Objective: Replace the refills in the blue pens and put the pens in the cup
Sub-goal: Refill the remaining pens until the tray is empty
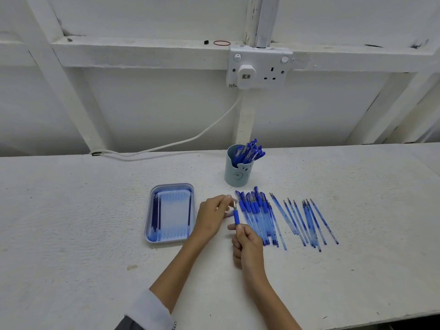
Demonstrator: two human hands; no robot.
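The right hand has its fingers curled round the lower end of a blue pen, clamped on the barrel and holding it nearly upright over the tabletop. The left hand reaches in from the left, thumb and forefinger drawn together in a pinch at the pen's tip end; the small piece between them is too blurred to name. Both hands sit near the middle of the tabletop, towards its near edge.

Just right of the held pen, a row of pens lies side by side, and further right a looser row of refills fans out. Just left of the left hand is a shallow blue tray with a few dark refills along its left side. Behind the pens, towards the far edge, stands the pale blue cup, already packed with capped pens. A white cable trails to the far edge from a wall socket.
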